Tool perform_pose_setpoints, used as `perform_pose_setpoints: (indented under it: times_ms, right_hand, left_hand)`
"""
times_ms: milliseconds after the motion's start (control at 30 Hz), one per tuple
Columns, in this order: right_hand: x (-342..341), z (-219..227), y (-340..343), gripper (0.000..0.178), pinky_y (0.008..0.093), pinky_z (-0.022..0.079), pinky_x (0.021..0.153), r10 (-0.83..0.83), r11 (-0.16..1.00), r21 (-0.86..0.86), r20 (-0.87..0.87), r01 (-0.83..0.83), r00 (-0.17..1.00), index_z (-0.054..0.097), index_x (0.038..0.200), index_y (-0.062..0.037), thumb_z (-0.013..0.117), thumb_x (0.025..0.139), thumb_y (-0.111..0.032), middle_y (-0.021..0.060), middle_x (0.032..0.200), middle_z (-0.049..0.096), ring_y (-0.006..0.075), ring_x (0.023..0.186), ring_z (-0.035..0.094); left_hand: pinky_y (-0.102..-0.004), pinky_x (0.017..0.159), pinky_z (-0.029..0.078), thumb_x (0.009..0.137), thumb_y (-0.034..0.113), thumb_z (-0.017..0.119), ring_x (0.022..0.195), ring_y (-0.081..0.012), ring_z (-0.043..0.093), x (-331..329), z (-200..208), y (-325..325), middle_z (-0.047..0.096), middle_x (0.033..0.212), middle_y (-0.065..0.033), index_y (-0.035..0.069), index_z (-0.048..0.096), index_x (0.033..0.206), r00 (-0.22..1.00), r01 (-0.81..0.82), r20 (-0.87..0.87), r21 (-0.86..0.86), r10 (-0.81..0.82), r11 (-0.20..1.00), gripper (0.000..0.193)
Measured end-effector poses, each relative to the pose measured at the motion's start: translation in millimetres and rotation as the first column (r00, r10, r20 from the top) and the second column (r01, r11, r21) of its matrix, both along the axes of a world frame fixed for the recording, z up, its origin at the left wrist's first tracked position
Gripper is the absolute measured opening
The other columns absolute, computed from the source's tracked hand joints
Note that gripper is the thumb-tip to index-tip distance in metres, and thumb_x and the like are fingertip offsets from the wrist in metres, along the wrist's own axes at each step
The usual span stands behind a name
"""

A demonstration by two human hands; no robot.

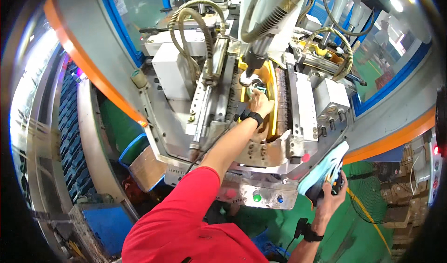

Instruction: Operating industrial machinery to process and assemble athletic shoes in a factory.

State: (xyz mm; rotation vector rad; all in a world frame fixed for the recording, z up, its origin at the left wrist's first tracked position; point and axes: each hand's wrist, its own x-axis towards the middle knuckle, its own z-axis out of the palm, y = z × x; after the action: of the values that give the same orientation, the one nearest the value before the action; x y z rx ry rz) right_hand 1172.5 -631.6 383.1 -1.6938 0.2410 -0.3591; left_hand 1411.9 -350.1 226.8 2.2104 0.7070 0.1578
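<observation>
My left hand (261, 104) reaches into the trough of a press machine, its fingers closed on the near end of a small white, teal and black shoe part (257, 84). Most of that piece is hidden by the hand and by the white-tipped press rod (253, 65) just above it. Yellow side pads (274, 116) flank the trough. To the right, outside the machine, my right hand (334, 195) grips a sports shoe (326, 170) with a light blue sole and a dark upper, tilted with its sole toward the machine. Both wrists wear black bands.
A metal panel with a green button (257, 198) and a blue button (280, 199) runs along the machine's front. Ribbed hoses (191, 11) arch over cylinders. At left, dark soles lie on a conveyor (72, 123). A blue-rimmed bin (144, 167) and a wire basket (368, 200) stand lower down.
</observation>
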Motion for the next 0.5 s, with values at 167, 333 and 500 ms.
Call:
perform_pose_setpoints:
  times_ms: [167, 333, 500]
  right_hand:
    - [43, 24, -13, 0.053, 0.0323, 0.042, 0.097, -0.015, 0.961, -0.275, 0.018, 0.020, 1.000, 0.052, 0.124, 0.0053, 0.063, 0.072, -0.002, 0.0105, 0.114, 0.058, 0.0192, 0.103, 0.056]
    - [179, 56, 56, 0.039, 0.0289, 0.049, 0.073, 0.275, 0.814, -0.512, -0.075, -0.273, 0.959, 0.060, 0.105, 0.0051, 0.071, 0.074, -0.016, 0.0102, 0.088, 0.064, 0.0157, 0.077, 0.058]
    - [265, 52, 204, 0.051, 0.0388, 0.053, 0.071, 0.381, 0.422, -0.696, -0.446, -0.582, 0.810, 0.064, 0.100, 0.0068, 0.077, 0.066, -0.029, 0.0208, 0.085, 0.068, 0.0318, 0.078, 0.068]
  left_hand:
    - [-0.0486, 0.091, 0.047, 0.074, 0.008, 0.063, 0.107, -0.0447, 0.057, 16, 6, 35, 0.053, 0.121, -0.0315, -0.006, 0.048, 0.112, 0.987, -0.135, 0.060, -0.190, 0.149, 0.972, 0.044]
    - [-0.0406, 0.062, 0.056, 0.078, 0.004, 0.070, 0.072, -0.0261, 0.067, -98, 78, 103, 0.066, 0.087, -0.0138, -0.003, 0.061, 0.096, 0.973, -0.047, 0.031, -0.943, 0.227, 0.330, 0.022]
    - [-0.0318, 0.070, 0.054, 0.089, 0.010, 0.062, 0.084, -0.0162, 0.064, -275, 175, 132, 0.064, 0.102, -0.0073, -0.002, 0.055, 0.118, 0.992, 0.082, 0.097, -0.983, 0.084, 0.167, 0.032]
